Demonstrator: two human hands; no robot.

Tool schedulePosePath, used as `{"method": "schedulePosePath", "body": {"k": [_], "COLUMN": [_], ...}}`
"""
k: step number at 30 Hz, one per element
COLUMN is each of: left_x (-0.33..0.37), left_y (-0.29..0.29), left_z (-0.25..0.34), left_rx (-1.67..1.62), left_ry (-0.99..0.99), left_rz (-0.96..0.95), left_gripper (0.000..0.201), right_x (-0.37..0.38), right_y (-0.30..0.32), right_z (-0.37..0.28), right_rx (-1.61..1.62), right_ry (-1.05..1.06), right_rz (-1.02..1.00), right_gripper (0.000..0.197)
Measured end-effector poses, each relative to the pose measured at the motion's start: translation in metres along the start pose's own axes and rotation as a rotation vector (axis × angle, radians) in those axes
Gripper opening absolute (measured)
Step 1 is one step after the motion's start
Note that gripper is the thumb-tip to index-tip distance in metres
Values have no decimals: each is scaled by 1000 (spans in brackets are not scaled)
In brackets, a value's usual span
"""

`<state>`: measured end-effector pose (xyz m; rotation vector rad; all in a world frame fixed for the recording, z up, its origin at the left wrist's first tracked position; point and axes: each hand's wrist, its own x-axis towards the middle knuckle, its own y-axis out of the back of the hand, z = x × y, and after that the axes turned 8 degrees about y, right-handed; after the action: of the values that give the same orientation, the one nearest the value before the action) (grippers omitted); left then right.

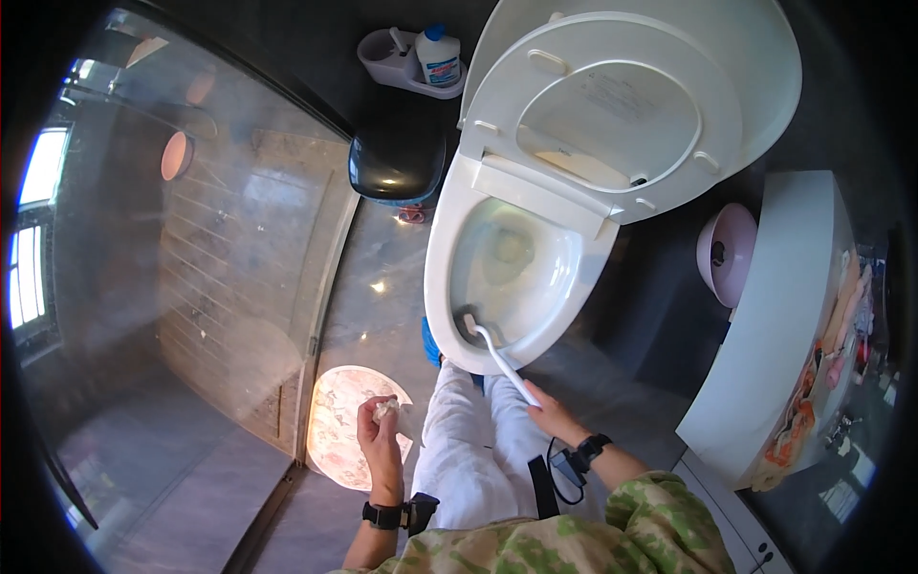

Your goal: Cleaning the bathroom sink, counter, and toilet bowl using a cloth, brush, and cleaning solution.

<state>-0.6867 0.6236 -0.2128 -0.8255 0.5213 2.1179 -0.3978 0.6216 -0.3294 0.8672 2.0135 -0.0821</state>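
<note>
My right hand is closed around the white handle of a toilet brush. The brush's head rests inside the front of the toilet bowl, against the inner wall. Both the seat and the lid are raised. Off to the left, my left hand is closed on a crumpled whitish wad, perhaps tissue. That hand is above a pale patterned mat. A little water shows at the bottom of the bowl.
Left of the toilet stands a black lidded bin. Behind it, a caddy holds a blue-capped white bottle. A glass shower partition runs along the left. At right are a white vanity cabinet and a pink basin.
</note>
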Motion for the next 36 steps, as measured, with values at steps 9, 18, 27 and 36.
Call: {"method": "schedulePosePath", "body": {"k": [9, 18, 27, 36], "left_x": [5, 25, 63, 82], "left_y": [-14, -105, -181, -105], "left_z": [-20, -151, -198, -210], "left_rx": [63, 253, 415, 366], "left_ry": [9, 741, 364, 560], "left_rz": [-33, -413, -746, -519], "left_gripper": [15, 24, 47, 44], "right_x": [91, 6, 36, 59], "right_y": [21, -9, 11, -41], "right_z": [-66, -54, -41, -59], "right_rx": [416, 468, 371, 647], "right_ry": [-293, -389, -246, -296], "right_rz": [124, 44, 528, 334], "right_gripper": [56, 47, 38, 36]}}
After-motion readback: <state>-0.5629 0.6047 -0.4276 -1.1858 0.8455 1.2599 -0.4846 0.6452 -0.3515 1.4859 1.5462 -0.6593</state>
